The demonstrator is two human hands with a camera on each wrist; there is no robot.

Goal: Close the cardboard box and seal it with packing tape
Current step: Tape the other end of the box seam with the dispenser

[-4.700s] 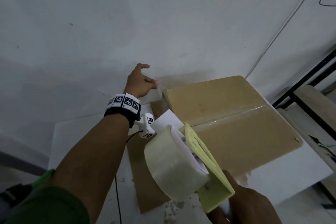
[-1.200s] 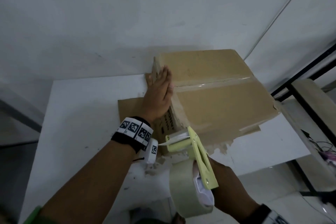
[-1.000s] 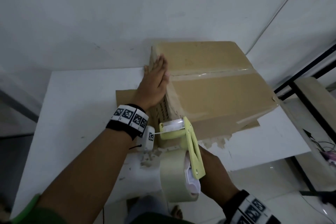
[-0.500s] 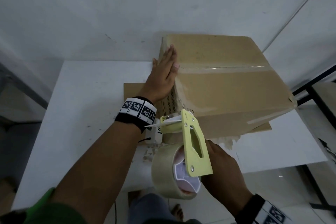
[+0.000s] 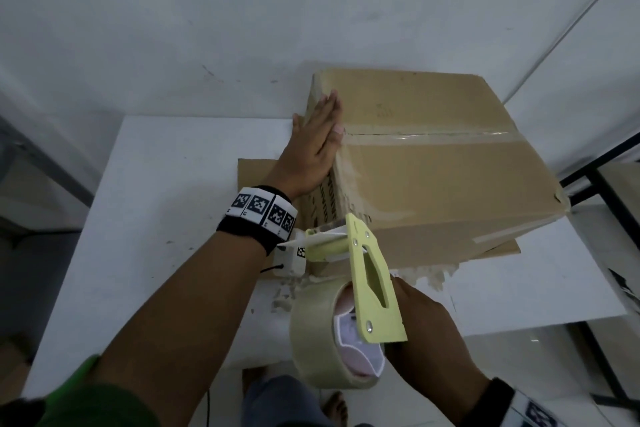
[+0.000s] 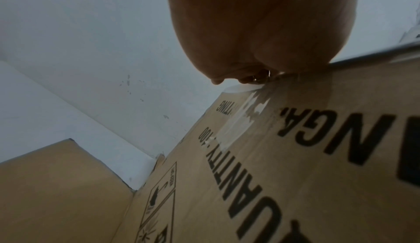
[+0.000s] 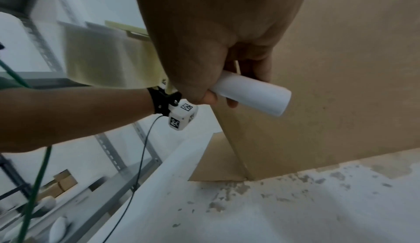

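Note:
A closed brown cardboard box stands on the white table, with clear tape running along its top seam and down its left side. My left hand lies flat with straight fingers against the box's left side, fingertips reaching the top edge by the seam. My right hand grips the white handle of a yellow-green tape dispenser carrying a roll of clear tape. The dispenser's front end sits near the box's lower left corner; I cannot tell whether it touches the box.
The box rests on a flat cardboard sheet on the white table, pushed close to a white wall. Torn paper scraps lie at the box's near edge. A black metal frame stands to the right. A thin cable hangs from my left wrist.
My left hand came from the air behind the box to press flat on its left side. The dispenser dropped to the box's lower left corner and has stayed there for the last second.

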